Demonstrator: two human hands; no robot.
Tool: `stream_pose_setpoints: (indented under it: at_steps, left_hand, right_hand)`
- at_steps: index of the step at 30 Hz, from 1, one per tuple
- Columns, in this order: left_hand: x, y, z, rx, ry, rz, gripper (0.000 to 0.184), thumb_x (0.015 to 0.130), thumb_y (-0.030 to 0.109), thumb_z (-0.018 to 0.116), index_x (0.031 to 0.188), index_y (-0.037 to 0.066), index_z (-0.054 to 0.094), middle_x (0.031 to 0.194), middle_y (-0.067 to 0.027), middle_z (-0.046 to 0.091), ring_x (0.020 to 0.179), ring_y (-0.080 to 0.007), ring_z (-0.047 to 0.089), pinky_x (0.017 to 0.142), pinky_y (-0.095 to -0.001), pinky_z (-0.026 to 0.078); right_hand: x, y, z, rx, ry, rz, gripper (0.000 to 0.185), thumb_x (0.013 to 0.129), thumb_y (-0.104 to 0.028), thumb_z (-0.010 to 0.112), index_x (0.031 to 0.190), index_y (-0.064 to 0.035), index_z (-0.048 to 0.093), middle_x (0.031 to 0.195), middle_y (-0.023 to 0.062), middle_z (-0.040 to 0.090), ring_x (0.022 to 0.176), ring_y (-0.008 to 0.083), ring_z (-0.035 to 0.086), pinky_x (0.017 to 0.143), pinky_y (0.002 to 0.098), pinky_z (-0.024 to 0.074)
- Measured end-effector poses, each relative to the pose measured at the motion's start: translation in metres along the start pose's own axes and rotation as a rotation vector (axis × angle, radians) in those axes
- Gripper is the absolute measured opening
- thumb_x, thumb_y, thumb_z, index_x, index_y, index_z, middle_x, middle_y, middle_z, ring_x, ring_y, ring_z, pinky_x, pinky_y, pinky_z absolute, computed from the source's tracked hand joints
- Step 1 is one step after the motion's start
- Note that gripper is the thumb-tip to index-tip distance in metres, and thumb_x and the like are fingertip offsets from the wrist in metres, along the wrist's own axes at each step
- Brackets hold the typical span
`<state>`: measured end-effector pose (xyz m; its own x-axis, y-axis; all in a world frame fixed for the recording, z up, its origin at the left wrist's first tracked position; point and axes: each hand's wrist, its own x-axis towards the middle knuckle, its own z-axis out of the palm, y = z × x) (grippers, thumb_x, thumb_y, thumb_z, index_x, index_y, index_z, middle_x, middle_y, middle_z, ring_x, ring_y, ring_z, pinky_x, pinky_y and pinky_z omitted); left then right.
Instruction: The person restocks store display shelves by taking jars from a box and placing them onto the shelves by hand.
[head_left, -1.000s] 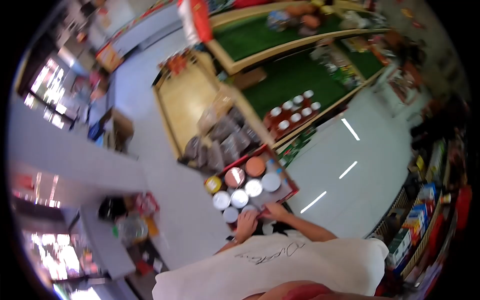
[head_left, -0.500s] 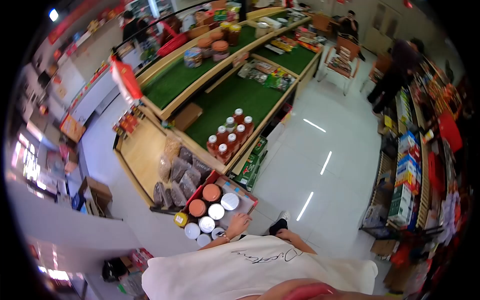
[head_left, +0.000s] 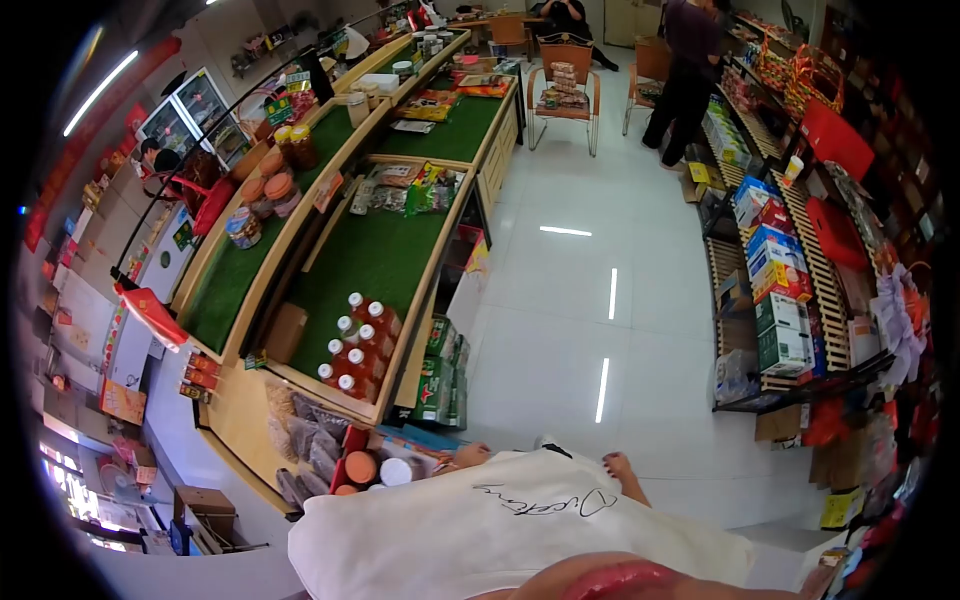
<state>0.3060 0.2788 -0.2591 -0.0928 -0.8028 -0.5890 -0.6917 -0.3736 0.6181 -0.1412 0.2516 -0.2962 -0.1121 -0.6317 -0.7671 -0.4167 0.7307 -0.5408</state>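
My left hand [head_left: 472,455] is low in the view, beside the right edge of a red-rimmed box [head_left: 355,438]. Its small, partly visible fingers look loosely apart, with nothing seen in them. An orange-lidded jar [head_left: 361,467] and a white-lidded jar [head_left: 396,472] stand in the box, partly hidden by my shirt. Away from the shelves, over the floor, my right hand [head_left: 617,464] hangs with its fingers loosely bent and slightly apart, holding nothing visible. Bottles of red-brown liquid with white caps [head_left: 362,352] stand on the green shelf mat [head_left: 375,240].
Green cartons [head_left: 436,385] are stacked beside the display stand. A chair [head_left: 565,90] bearing packages stands farther up the aisle. One person [head_left: 690,60] stands by the right shelves; another [head_left: 565,20] sits at the back. Boxed goods [head_left: 780,265] line the right rack.
The view has tilted up towards the aisle, and the jar box has slid down behind my shirt. Both hands, earlier together at the box, have parted; my right hand has moved right.
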Motion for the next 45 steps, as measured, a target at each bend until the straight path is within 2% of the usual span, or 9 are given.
stream_pose_setpoints:
  at_steps: [3,10,18,27,30,32,36,43,45]
  left_hand:
    - [0.02,-0.005,-0.006,-0.015,0.139,-0.157,0.037,0.082,0.035,0.057,0.102,0.006,0.069,0.096,-0.0186,0.068,0.095,-0.0345,0.064,0.084,-0.0409,0.05]
    - [0.062,0.058,-0.032,-0.283,0.381,-0.25,0.04,0.083,0.037,0.056,0.104,0.005,0.068,0.098,-0.0191,0.068,0.097,-0.0339,0.064,0.085,-0.0389,0.049]
    - [0.186,0.087,-0.081,-0.124,0.157,-0.266,0.042,0.082,0.042,0.06,0.103,0.007,0.07,0.099,-0.0163,0.068,0.096,-0.0314,0.064,0.085,-0.0377,0.049]
    - [0.365,0.142,-0.21,-0.146,0.069,-0.168,0.033,0.078,0.032,0.059,0.09,0.004,0.071,0.085,-0.015,0.07,0.085,-0.0283,0.067,0.078,-0.0372,0.051]
    - [0.436,0.159,-0.248,-0.209,0.131,-0.028,0.033,0.079,0.032,0.059,0.09,0.002,0.069,0.082,-0.0132,0.07,0.082,-0.0264,0.068,0.076,-0.0355,0.052]
    - [0.461,0.165,-0.261,-0.25,0.145,0.007,0.033,0.079,0.032,0.059,0.09,0.002,0.068,0.082,-0.0127,0.071,0.081,-0.0257,0.068,0.076,-0.0349,0.052]
    - [0.489,0.182,-0.287,-0.278,0.162,-0.007,0.034,0.08,0.033,0.058,0.092,0.002,0.068,0.082,-0.0116,0.071,0.079,-0.0243,0.068,0.075,-0.0342,0.052]
    - [0.509,0.172,-0.317,-0.031,-0.063,-0.054,0.032,0.08,0.032,0.057,0.088,0.004,0.07,0.084,-0.0134,0.07,0.082,-0.0285,0.067,0.076,-0.0361,0.051]
    - [0.526,0.163,-0.33,0.049,-0.095,-0.125,0.031,0.079,0.031,0.057,0.089,0.004,0.071,0.087,-0.0156,0.07,0.086,-0.0305,0.066,0.079,-0.0377,0.051]
  right_hand:
    - [0.037,0.028,0.003,-0.105,-0.075,-0.167,0.037,0.075,-0.033,0.067,0.101,-0.0058,0.07,0.082,0.0101,0.067,0.071,0.0209,0.064,0.056,0.0366,0.0512]
    - [0.069,-0.053,-0.042,-0.301,-0.237,0.04,0.045,0.071,-0.033,0.071,0.104,-0.0024,0.068,0.083,0.0102,0.068,0.067,0.0207,0.063,0.056,0.0352,0.0512]
    - [0.162,-0.159,-0.054,0.05,-0.006,-0.224,0.037,0.076,-0.026,0.069,0.105,-0.0043,0.063,0.081,0.007,0.066,0.063,0.0152,0.059,0.054,0.0292,0.0484]
    - [0.208,-0.236,-0.129,-0.174,-0.116,0.12,0.037,0.077,-0.032,0.067,0.104,-0.0071,0.065,0.083,0.008,0.067,0.068,0.0212,0.062,0.059,0.0396,0.0495]
    - [0.246,-0.295,-0.143,-0.219,0.025,0.272,0.032,0.077,-0.028,0.065,0.101,-0.0071,0.067,0.084,0.0097,0.068,0.069,0.0221,0.064,0.06,0.0407,0.0506]
    - [0.3,-0.308,-0.143,-0.085,0.006,0.194,0.03,0.075,-0.022,0.063,0.101,-0.0072,0.068,0.083,0.012,0.068,0.069,0.0229,0.065,0.062,0.0382,0.0518]
    - [0.35,-0.383,-0.111,-0.128,0.258,-0.317,0.035,0.07,0.001,0.056,0.103,-0.0061,0.066,0.067,0.0084,0.062,0.053,0.0174,0.056,0.052,0.0324,0.0475]
    - [0.391,-0.487,-0.088,-0.274,0.144,-0.281,0.036,0.069,-0.002,0.057,0.102,-0.0101,0.069,0.078,0.0103,0.069,0.068,0.0186,0.064,0.064,0.0321,0.0508]
    - [0.413,-0.495,-0.102,-0.3,0.158,-0.186,0.034,0.07,-0.005,0.055,0.1,-0.015,0.071,0.087,0.0137,0.069,0.081,0.0264,0.066,0.074,0.0344,0.0512]
